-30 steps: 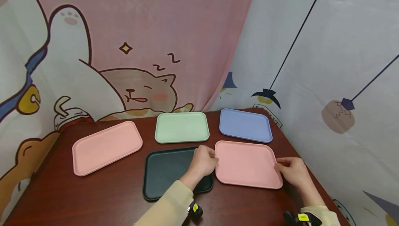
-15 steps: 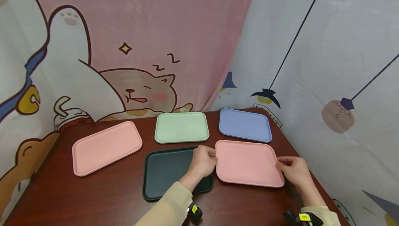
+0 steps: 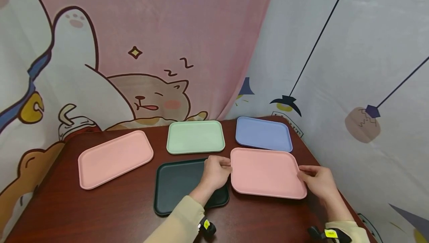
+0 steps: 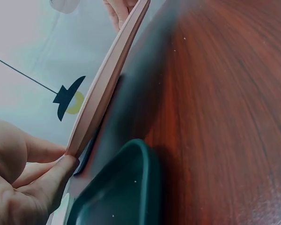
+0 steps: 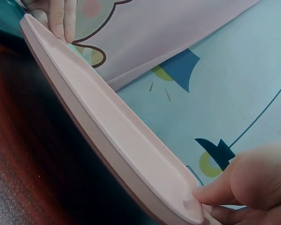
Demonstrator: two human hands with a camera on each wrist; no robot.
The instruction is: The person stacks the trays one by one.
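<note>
Hands are lifting the pink tray (image 3: 266, 172) at lower right of the head view: left hand (image 3: 216, 172) and right hand (image 3: 318, 181) pinching opposite edges; five trays counted, two pink. Wrist views are showing it off the table (image 4: 225, 117), likely needing level carrying.

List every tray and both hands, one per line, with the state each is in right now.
Right pink tray: lifted off the table, held at both short edges.
Left hand: grip pinching the tray's left edge.
Right hand: grip pinching the tray's right edge.
Dark green tray: flat on the table, partly under the left hand.
Left pink tray: flat, untouched.
Mint tray: flat, untouched.
Blue tray: flat, untouched.
</note>
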